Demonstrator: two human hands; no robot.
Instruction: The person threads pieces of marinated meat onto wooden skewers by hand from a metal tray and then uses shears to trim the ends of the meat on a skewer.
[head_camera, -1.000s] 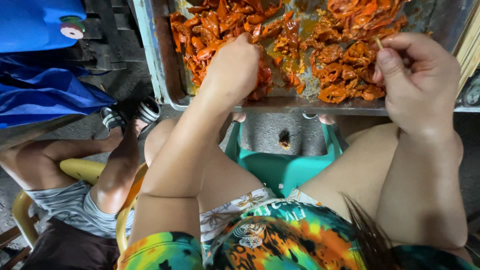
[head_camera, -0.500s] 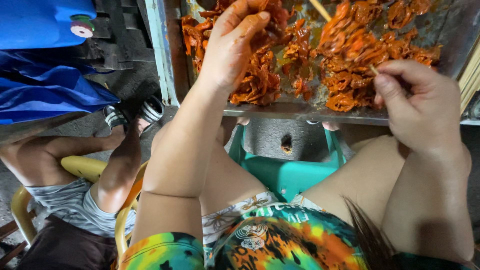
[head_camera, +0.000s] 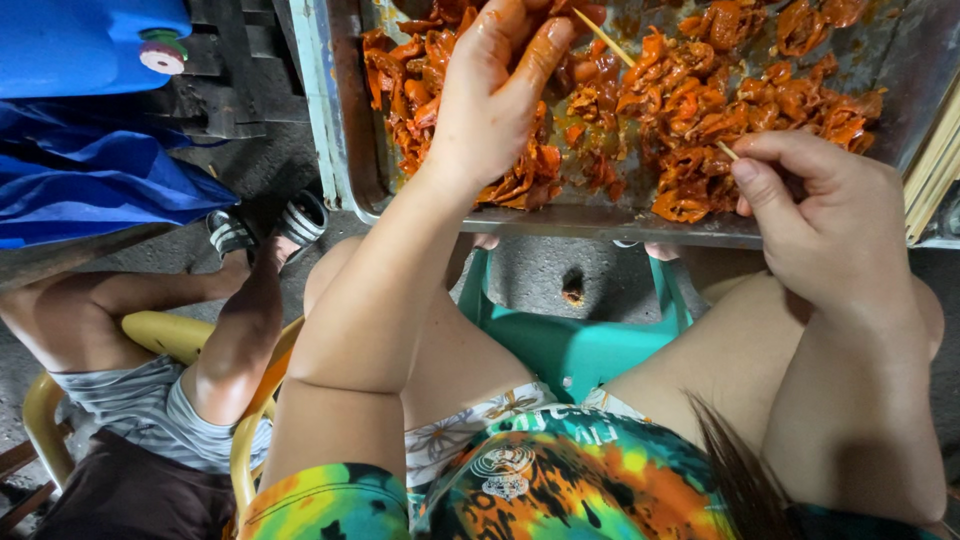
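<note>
Left hand (head_camera: 495, 95) has lifted off the heap since a second ago, when it lay flat pressing into the meat; now it hovers over the tray's near-left part with sauce-smeared fingers (head_camera: 545, 45) half curled, pinching a piece of the orange marinated meat (head_camera: 690, 110) near the far tip of a thin bamboo skewer (head_camera: 610, 40). Right hand (head_camera: 830, 215) has kept its place, closed with thumb pressed on the skewer's near end at the tray's front edge. Beneath both, the metal tray (head_camera: 340, 130) holds the meat. Beyond the left hand's wrist side sits another person on a yellow chair (head_camera: 170, 335), with blue containers (head_camera: 80, 45) farther off.
</note>
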